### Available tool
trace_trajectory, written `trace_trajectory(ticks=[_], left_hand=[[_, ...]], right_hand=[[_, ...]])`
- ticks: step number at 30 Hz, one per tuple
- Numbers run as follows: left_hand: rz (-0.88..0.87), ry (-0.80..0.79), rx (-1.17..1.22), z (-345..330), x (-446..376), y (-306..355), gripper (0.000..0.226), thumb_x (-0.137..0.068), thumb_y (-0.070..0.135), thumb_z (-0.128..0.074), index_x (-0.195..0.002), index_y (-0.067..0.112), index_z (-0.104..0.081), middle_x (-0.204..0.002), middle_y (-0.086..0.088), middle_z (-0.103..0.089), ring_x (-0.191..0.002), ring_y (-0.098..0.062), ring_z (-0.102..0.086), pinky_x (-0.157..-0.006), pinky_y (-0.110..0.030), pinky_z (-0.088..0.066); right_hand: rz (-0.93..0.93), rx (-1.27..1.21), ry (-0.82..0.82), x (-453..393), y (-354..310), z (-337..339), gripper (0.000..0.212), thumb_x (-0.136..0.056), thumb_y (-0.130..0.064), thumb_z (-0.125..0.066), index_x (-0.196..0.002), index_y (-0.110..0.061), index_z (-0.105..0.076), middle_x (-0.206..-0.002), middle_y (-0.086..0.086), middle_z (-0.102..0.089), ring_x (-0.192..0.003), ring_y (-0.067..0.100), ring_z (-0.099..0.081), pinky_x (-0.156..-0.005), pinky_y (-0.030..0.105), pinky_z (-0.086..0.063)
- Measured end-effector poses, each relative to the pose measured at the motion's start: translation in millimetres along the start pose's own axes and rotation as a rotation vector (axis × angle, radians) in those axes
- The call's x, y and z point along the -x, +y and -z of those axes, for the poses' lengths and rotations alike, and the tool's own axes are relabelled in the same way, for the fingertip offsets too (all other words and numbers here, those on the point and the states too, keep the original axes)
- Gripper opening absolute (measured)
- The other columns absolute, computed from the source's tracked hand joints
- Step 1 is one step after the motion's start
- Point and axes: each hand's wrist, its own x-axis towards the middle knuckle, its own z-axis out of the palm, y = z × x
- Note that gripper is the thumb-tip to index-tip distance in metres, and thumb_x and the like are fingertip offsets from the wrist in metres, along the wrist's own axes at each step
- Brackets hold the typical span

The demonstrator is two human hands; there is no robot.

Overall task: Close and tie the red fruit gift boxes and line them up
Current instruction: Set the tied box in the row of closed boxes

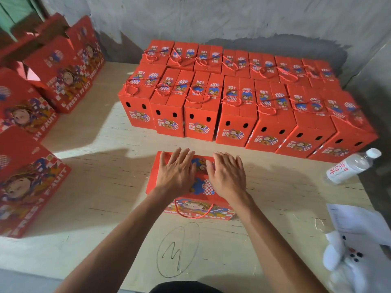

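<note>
A red fruit gift box (pixel 202 188) stands in front of me on the pale wooden table (pixel 101 170). Both top flaps are down. My left hand (pixel 176 171) lies flat on the left flap with straight, spread fingers. My right hand (pixel 227 173) presses flat on the right flap the same way. A red rope handle (pixel 191 214) hangs loose down the box's near face. Behind it stand two rows of closed red boxes (pixel 239 96) with red ropes tied across their tops.
Several red boxes (pixel 27 132) stand along the left, the far ones with flaps open. A water bottle (pixel 352 166) lies at the right edge. A paper sheet (pixel 355 220) and white gloves (pixel 347 256) sit at the near right. A grey wall rises behind.
</note>
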Motion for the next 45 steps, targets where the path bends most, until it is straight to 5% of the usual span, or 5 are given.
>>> trace_trajectory(ticks=[5,10,32,40,45], left_hand=[[0.005,-0.029,0.020,11,-15,-27,0.049,-0.100,0.057,-0.031,-0.129,0.025,-0.054,-0.133,0.003,-0.061,-0.131,-0.021,-0.048,-0.121,-0.051,-0.019],[0.096,0.034,0.095,7,-22,-32,0.039,-0.101,0.055,-0.027,-0.097,0.026,-0.053,-0.106,0.005,-0.066,-0.103,-0.020,-0.054,-0.101,-0.045,-0.035],[0.113,0.204,0.081,-13,-58,11,0.055,-0.107,0.042,-0.036,-0.060,0.018,-0.051,-0.067,-0.004,-0.067,-0.070,-0.030,-0.064,-0.080,-0.041,-0.044],[0.127,0.203,0.165,-14,-63,27,0.049,-0.108,0.038,-0.036,-0.064,0.019,-0.048,-0.074,-0.007,-0.069,-0.077,-0.034,-0.063,-0.080,-0.042,-0.044],[0.034,0.222,0.104,-11,-42,4,0.037,-0.105,0.043,-0.042,-0.095,0.014,-0.063,-0.099,-0.002,-0.069,-0.098,-0.027,-0.060,-0.089,-0.042,-0.043]], right_hand=[[0.062,-0.039,-0.114,-12,21,5,0.048,-0.106,-0.047,-0.028,-0.133,-0.021,-0.057,-0.128,-0.002,-0.066,-0.114,0.022,-0.057,-0.099,0.040,-0.040],[-0.028,-0.153,-0.085,-20,32,4,0.034,-0.107,-0.038,-0.034,-0.093,-0.017,-0.057,-0.095,0.000,-0.070,-0.091,0.029,-0.063,-0.076,0.038,-0.037],[-0.088,0.030,0.144,-39,-10,2,0.055,-0.107,-0.037,-0.037,-0.069,-0.011,-0.067,-0.063,0.007,-0.067,-0.058,0.028,-0.063,-0.062,0.035,-0.044],[-0.075,-0.062,0.152,-43,-21,0,0.052,-0.110,-0.030,-0.037,-0.072,-0.011,-0.066,-0.069,0.011,-0.070,-0.064,0.033,-0.065,-0.063,0.038,-0.045],[0.043,0.043,0.066,-36,7,0,0.060,-0.105,-0.052,-0.030,-0.080,-0.014,-0.068,-0.070,0.005,-0.071,-0.060,0.026,-0.065,-0.060,0.033,-0.045]])
